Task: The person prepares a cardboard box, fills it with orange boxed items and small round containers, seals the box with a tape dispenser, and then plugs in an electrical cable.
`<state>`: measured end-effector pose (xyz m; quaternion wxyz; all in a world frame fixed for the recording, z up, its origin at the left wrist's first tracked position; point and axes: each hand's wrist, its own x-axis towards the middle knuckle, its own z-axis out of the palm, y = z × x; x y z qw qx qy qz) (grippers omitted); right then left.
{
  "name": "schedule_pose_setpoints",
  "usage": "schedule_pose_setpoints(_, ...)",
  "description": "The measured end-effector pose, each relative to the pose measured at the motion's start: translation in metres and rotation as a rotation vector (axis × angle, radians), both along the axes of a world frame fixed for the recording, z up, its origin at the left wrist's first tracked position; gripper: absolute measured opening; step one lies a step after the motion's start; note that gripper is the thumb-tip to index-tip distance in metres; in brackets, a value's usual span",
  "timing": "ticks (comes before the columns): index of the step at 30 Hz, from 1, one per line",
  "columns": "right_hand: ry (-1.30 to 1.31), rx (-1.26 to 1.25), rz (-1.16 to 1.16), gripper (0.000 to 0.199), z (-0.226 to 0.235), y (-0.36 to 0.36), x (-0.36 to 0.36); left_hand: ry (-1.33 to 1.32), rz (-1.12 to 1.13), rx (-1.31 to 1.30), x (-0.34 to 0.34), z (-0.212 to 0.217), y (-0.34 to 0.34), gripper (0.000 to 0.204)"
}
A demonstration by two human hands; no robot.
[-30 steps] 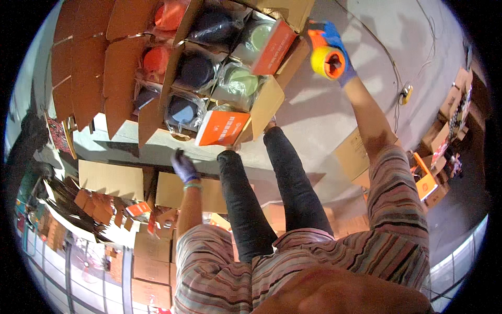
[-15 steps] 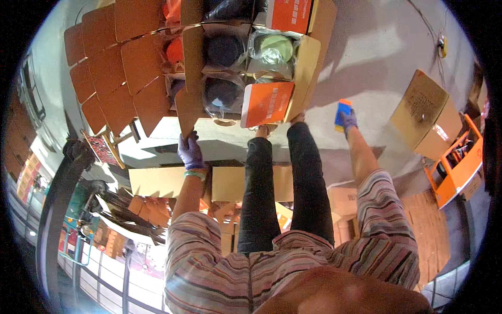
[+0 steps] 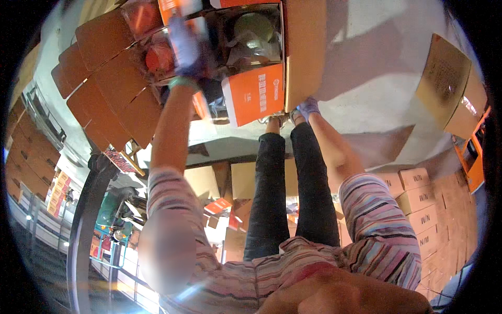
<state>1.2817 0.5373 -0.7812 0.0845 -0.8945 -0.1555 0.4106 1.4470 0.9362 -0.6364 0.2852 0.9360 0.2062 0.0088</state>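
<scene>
flaps [image 3: 104, 78] fan out at the left of my feed in brown, overlapping rows; i take them to be folded back so the goods can be reached from above. beside them a red item [image 3: 158, 59] sits in clear wrap, which i'd guess guards it from scuffs. just right of it my left hand [image 3: 188, 49] hangs over the goods, gloved, arm stretched forward. it's blurred, so i can't tell how open it is or whether it holds the orange and white panel [image 3: 167, 9] near it. further right, a green item [image 3: 253, 29] lies wrapped inside an open box [image 3: 283, 47], an orange flap [image 3: 256, 94] bent out at the near side, probably to leave the mouth free. a tan flap [image 3: 303, 52] runs along the right. my right hand [image 3: 309, 106], also gloved, is low by its near end, forearm slanting inward; its fingers are partly hidden, so i can't tell its opening or grip.
</scene>
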Motion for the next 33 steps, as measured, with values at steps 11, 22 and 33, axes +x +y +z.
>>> schedule_pose_setpoints(11, -0.325, 0.682, -0.535, 0.045, 0.225, 0.086, 0.019, 0.072, -0.26, 0.259, -0.011, -0.026, -0.011, 0.041)
schedule_pose_setpoints(22, -0.523, 0.147, -0.291, 0.028, 0.171, 0.271, 0.115, 0.111, -0.006, -0.651, -0.024, 0.018, 0.124, 0.038)
schedule_pose_setpoints(33, -0.635, 0.506, -0.478, 0.045, 0.207, 0.224, 0.114, -0.045, -0.079, -0.619, -0.181, 0.057, 0.078, 0.049)
